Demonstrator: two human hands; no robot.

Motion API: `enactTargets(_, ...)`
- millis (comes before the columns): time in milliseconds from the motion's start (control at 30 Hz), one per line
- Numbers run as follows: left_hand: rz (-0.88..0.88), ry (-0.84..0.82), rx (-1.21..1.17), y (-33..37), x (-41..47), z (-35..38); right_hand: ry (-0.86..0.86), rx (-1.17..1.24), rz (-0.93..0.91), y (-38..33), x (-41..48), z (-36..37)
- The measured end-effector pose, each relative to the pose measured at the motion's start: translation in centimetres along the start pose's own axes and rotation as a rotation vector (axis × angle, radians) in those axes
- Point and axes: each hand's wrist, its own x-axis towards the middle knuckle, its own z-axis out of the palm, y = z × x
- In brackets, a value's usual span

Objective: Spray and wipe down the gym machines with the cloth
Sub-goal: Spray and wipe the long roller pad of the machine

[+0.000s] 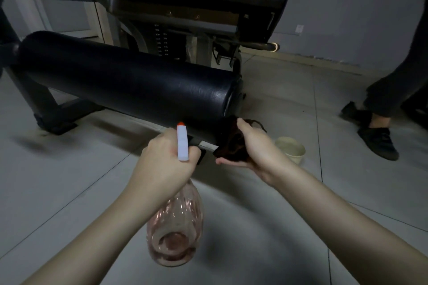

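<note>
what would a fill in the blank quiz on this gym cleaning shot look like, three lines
1. The left hand grips a pink ____ bottle.
2. The dark cloth is bunched in the ____ hand.
3. The cream cup stands on the tiled ____.
Missing words: spray; right; floor.
</note>
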Motion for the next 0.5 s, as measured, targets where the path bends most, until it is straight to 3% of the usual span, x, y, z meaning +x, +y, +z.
enactTargets(100, -0.021, -0.003, -0.041, 0.3, 0.0, -0.2, -0.017, -0.109, -0.078, -3.4, -2.4, -0.3)
enactTargets(200, -0.015, -0.010, -0.065, 0.1, -0.1, -0.4, 0.030, -0.274, -0.292, -6.6, -3.9, 0.3)
enactTargets(400, 0.022, -0.003, -0.092, -1.6, 0.0, -1.6, 0.353, -1.138, -0.854, -8.7, -2.6, 3.0)
enactTargets(500, 0.069, -0.009, -0.078, -2.9, 0.5, -2.2, 0.300, -1.424, -0.958, -9.5, -0.4, 5.3)
